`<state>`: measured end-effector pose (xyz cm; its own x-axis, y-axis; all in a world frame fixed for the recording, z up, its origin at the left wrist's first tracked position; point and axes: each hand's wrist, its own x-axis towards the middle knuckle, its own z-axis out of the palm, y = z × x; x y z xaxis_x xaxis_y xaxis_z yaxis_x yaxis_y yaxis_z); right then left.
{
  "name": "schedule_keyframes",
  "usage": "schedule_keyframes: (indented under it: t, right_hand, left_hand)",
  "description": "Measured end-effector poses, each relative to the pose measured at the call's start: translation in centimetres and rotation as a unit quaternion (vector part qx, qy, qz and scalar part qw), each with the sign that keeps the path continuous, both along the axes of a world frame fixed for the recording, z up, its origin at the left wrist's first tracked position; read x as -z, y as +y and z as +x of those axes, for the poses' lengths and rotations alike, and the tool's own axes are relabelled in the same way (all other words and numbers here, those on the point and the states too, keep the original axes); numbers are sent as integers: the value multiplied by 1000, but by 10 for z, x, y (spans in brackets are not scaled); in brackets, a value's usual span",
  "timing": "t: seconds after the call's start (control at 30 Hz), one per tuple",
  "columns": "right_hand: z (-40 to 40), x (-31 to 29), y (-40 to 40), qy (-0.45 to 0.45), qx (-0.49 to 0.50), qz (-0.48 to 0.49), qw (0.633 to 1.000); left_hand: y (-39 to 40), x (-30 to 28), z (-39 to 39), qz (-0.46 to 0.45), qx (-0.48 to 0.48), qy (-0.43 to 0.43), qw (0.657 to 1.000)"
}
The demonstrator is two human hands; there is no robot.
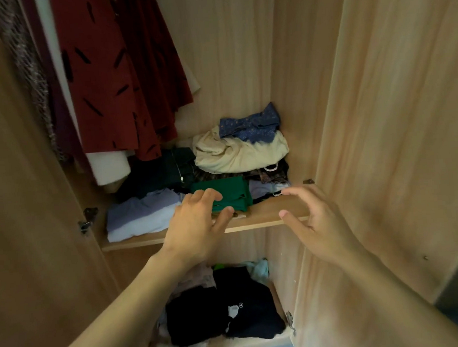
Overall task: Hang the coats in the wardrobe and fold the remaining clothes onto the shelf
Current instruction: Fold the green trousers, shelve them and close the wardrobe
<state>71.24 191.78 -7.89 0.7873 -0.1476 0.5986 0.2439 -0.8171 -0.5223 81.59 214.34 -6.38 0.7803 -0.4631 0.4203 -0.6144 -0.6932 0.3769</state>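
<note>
Green top (225, 191): folded, on shelf (266, 215), front centre. L hand (196, 225) fingers spread wide, tips on top's front edge, nothing gripped. R hand (312, 216) open wide, empty, just right of top, over shelf edge. Lilac stack (140, 216) left of top; cream bundle (237, 152) w/ blue item (250, 125) behind top. Red dress (121, 72) hangs above-left. Dark clothes (224, 307) below shelf.

A folded green garment (228, 192) is touched at its front edge by the spread fingers of the left hand (196, 225) on the wardrobe shelf (266, 214). At three o'clock from it, the right hand (312, 216) is held open above the shelf's edge, gripping nothing. At eleven o'clock, a rust-red dress (115, 72) is hung.
</note>
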Motion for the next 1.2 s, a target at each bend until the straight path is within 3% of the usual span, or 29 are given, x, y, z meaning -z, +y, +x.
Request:
schedule_keyframes:
  t: [0.4,0.7,1.0,1.07,1.2]
  right_hand:
    - [-82,-14,7,-7,83,-49,995]
    - [-128,-35,-50,-72,135,-8,988]
    - [-174,-55,-136,-146,214,-72,963]
    - [-175,-54,-152,-129,214,-48,967]
    - [-166,-46,-173,-28,139,89,986]
  left_hand:
    - [-20,14,-57,-24,114,0,993]
    - [-84,-29,-87,-44,145,-60,987]
    - [-178,-35,-134,-9,170,-61,983]
    - [-192,-37,-142,-9,168,-59,984]
    - [-209,-35,-153,2,161,-63,985]
